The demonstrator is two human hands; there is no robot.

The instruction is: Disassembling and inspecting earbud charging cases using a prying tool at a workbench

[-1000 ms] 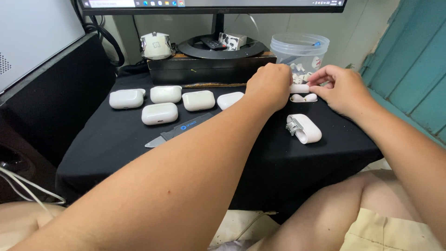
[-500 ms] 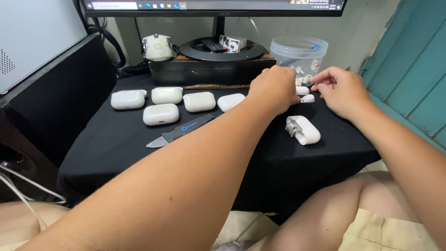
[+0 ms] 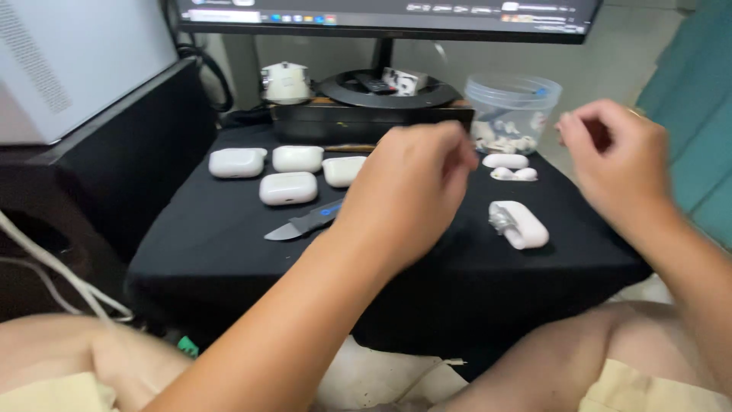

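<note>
While hands (image 3: 408,191) hover, white cases (image 3: 288,188) lie grouped.

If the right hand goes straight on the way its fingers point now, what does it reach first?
The right hand has its fingers curled leftward toward the clear plastic tub. That tub looks first in line, though depth is unclear; the hand may be nearer the camera and pass in front.

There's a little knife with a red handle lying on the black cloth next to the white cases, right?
Not quite. The small folding knife has a dark handle with a blue mark, not a red one. The head view shows it lying on the black tablecloth, just beside the white rounded plastic earbud cases.
</note>
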